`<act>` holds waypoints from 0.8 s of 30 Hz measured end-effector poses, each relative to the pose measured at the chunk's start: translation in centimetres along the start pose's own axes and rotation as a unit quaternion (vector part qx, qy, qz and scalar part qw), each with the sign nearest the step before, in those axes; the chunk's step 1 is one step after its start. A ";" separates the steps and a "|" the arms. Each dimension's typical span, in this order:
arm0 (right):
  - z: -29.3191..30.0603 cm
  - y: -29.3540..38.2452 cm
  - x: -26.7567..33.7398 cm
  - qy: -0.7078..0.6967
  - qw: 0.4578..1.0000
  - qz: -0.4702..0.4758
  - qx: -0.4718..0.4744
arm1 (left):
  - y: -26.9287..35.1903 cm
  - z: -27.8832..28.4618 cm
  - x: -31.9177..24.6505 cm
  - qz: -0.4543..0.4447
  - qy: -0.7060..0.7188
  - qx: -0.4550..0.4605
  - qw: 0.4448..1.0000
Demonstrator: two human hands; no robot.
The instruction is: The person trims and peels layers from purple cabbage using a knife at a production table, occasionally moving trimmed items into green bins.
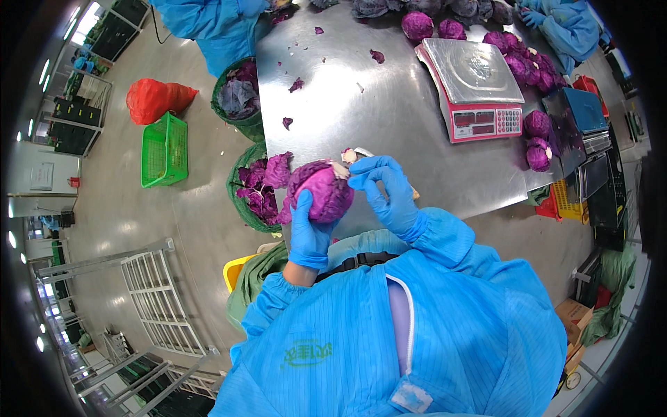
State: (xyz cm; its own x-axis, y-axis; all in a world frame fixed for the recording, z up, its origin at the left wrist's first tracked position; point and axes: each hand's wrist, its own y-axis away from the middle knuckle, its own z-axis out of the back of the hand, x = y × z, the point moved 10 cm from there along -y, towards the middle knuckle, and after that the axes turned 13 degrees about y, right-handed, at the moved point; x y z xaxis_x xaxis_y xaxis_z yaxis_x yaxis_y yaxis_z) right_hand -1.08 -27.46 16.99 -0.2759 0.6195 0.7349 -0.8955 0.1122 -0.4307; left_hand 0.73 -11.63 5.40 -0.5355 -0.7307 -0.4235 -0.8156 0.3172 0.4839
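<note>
My left hand point(312, 229), in a blue glove, holds a red cabbage point(325, 195) at the steel table's near left corner, thumb on its side. The pale stem end faces my gloved right hand point(383, 190), whose fingertips are pinched close beside it. A curved metal blade point(363, 152) shows past those fingers, and a brownish handle end point(415, 194) shows below the hand; most of this tool is hidden. A cut piece of pale stem point(348, 155) lies by the blade. Loose purple leaves point(278, 169) hang at the cabbage's left, over a green mesh container of leaves point(255, 195).
A red-and-silver digital scale point(479, 88) stands on the steel table point(333, 104), with several red cabbages point(526, 65) beyond it. Co-workers' blue sleeves point(208, 26) point(570, 31) show at the far side. A second mesh container point(237, 99) and a green crate point(164, 151) stand left.
</note>
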 end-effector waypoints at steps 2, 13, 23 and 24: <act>1.0 0.0 -1.2 0.001 1.000 -0.006 0.002 | 0.5 -0.2 0.3 0.019 0.043 -0.018 0.999; 1.2 -1.1 -3.7 -0.261 0.940 -0.051 0.213 | 2.9 -8.6 5.4 0.111 -0.014 0.044 0.993; 8.6 4.9 -15.6 -0.768 0.593 -0.214 0.113 | 5.4 -18.7 12.7 0.233 -0.181 0.195 0.935; 9.9 4.8 -15.9 -0.792 0.571 -0.187 0.112 | 5.1 -18.4 13.6 0.239 -0.204 0.173 0.933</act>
State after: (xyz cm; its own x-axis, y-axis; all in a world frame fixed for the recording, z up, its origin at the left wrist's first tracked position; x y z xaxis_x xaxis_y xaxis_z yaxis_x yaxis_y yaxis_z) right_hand -4.50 -44.43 8.42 0.1388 -0.9137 0.3819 -0.9684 -0.2060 -0.1409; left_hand -6.70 -31.10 16.20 -0.8375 -0.1865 -0.5137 -0.4462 0.7761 0.4457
